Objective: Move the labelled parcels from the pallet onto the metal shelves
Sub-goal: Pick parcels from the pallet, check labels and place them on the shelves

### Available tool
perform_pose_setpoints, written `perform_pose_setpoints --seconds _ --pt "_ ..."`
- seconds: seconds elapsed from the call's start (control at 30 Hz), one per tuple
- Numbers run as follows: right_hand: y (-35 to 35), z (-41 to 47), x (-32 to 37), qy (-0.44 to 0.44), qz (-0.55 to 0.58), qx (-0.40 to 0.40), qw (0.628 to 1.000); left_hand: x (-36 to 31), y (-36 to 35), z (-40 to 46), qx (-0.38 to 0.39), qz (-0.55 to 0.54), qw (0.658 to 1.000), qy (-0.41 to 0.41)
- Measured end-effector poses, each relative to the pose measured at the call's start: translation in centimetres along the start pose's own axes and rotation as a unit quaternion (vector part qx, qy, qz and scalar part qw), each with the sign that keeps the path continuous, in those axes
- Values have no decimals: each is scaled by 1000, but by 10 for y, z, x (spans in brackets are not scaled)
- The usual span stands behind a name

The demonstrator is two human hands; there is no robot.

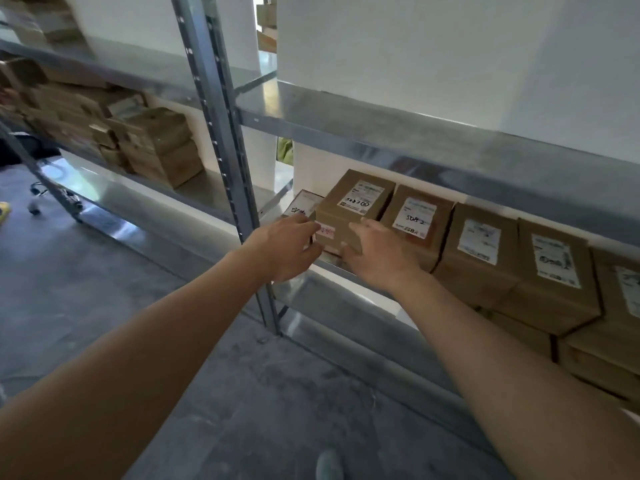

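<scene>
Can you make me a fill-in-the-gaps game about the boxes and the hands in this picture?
1. Both hands, the left hand and the right hand, touch the same cardboard ______.
2. That parcel sits at the ______ end of the row of parcels.
3. The small sticker on its front, by the left hand, is ______.
4. The shelf above the row is made of ______.

Missing words: parcel; left; pink; metal

Matt brown cardboard on the parcel (349, 213), white paper label (360, 197) stuck on top. Shelf (398, 133) is bare galvanised metal, dull sheen. Floor (104, 271) looks rough grey concrete.
</scene>
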State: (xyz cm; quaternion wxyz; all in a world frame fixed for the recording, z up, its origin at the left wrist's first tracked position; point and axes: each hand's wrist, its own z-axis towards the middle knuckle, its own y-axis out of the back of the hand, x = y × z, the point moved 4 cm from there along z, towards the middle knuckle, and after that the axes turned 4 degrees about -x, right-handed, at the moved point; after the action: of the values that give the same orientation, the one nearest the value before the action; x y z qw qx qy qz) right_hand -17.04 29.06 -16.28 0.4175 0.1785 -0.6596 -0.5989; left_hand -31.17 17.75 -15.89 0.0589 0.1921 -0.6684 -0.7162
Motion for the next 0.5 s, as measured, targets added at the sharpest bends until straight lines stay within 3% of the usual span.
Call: perform_pose_setpoints --seconds 0.5 --pt "-39 120 -24 -64 13 -41 997 55 -36 142 24 -23 994 -104"
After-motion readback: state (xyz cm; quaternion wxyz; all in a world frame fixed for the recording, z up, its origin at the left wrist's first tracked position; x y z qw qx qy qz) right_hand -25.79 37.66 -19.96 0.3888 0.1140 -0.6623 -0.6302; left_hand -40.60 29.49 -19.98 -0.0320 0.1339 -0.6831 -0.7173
